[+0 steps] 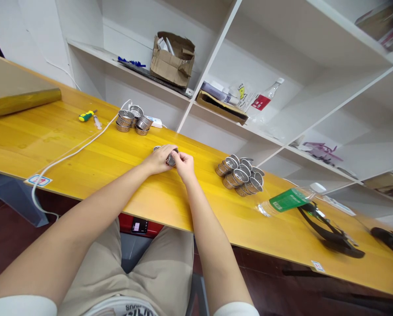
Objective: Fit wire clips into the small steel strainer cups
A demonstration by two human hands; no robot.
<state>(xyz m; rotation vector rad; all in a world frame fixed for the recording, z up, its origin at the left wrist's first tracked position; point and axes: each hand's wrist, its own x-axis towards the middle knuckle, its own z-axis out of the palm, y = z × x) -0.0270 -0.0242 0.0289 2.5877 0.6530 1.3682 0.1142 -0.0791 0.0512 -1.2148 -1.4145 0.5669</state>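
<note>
Both hands, left hand (159,159) and right hand (184,165), pinch one metal cup (171,159) (perforated).

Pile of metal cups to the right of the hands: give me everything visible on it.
The pile of perforated metal cups lies on the yellow wooden tabletop, to the right of the right hand and apart from it. They are small, round, shiny silver cups, steel by the look, with rows of holes in their walls and rolled rims. About a dozen are heaped loosely, some nested or leaning, mouths facing various ways. Neither hand touches them. A green-labelled clear bottle lies just right, apparently not touching.
</note>
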